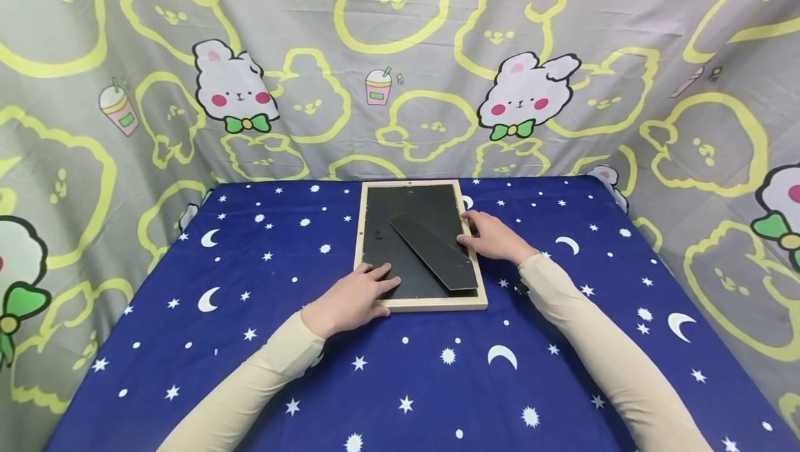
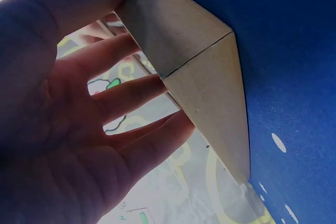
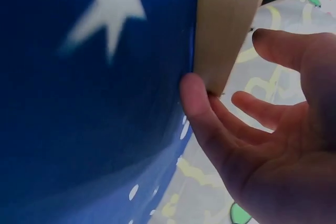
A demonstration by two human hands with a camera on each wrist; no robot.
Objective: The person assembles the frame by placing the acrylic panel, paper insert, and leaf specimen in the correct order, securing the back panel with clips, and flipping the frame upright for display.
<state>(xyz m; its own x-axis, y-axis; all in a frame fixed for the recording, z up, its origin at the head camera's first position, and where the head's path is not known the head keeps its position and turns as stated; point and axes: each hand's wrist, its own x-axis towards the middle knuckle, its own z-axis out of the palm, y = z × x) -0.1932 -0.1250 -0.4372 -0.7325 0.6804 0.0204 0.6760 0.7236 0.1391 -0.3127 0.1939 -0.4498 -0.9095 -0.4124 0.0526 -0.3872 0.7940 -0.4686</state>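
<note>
A picture frame [image 1: 437,304] with a pale wooden rim lies face down on the table, showing its black backing board [image 1: 415,203]. A black stand leg [image 1: 436,255] lies slantwise across the board. My left hand [image 1: 351,298] rests at the near left corner, its spread fingers over the board and its thumb by the near rail; the left wrist view shows the mitred corner [image 2: 194,61] beside it. Around the right rail are the bent fingers of my right hand [image 1: 496,237]. One fingertip touches the rail's outer side [image 3: 226,30] in the right wrist view.
A dark blue tablecloth [image 1: 406,369] with white moons and stars covers the table. Behind and at both sides hangs a grey curtain [image 1: 437,28] with yellow outlines and white cartoon rabbits. Small dark metal tabs [image 1: 361,234] dot the frame's rim.
</note>
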